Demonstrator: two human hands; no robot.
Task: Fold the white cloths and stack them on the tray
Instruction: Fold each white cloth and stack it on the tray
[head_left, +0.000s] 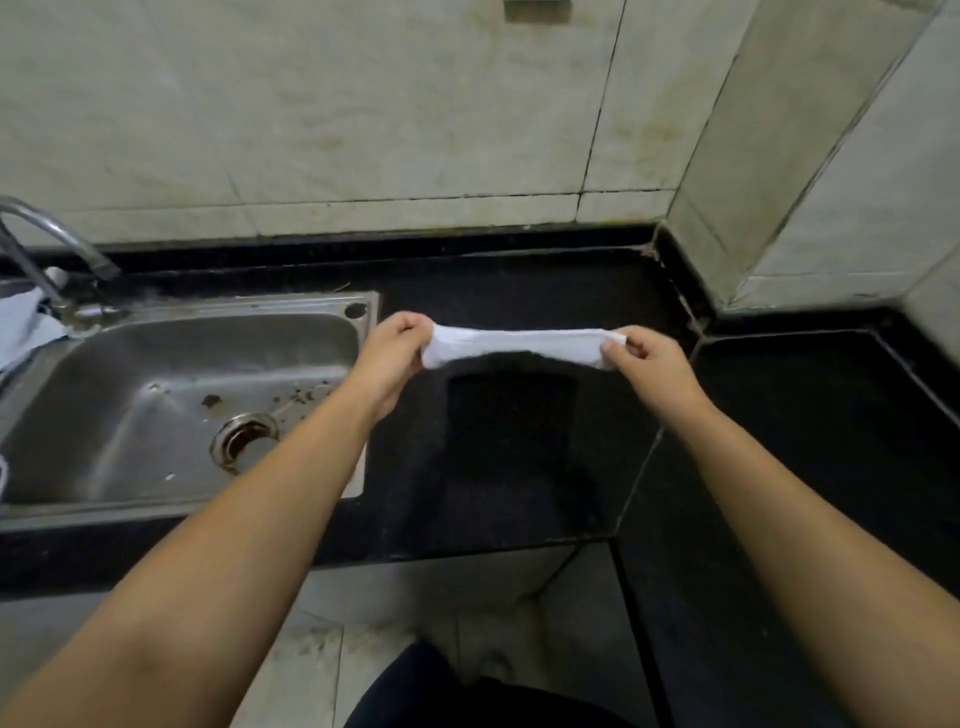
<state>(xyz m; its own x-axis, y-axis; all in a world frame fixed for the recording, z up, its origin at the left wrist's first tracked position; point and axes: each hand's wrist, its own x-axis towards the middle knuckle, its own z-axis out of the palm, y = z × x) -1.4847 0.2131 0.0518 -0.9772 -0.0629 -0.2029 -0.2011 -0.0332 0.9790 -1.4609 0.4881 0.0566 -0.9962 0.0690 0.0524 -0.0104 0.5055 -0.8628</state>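
Observation:
A white cloth (519, 345) is stretched flat between both hands above the black counter (519, 291). My left hand (392, 358) pinches its left end and my right hand (649, 364) pinches its right end. The cloth hangs in the air and casts a dark rectangular shadow on the counter below it. No tray is in view.
A steel sink (156, 405) with a dirty drain (244, 439) lies at the left, with a tap (57, 234) behind it. A pale cloth (21, 327) drapes at the far left edge. Tiled walls close the back and the right corner.

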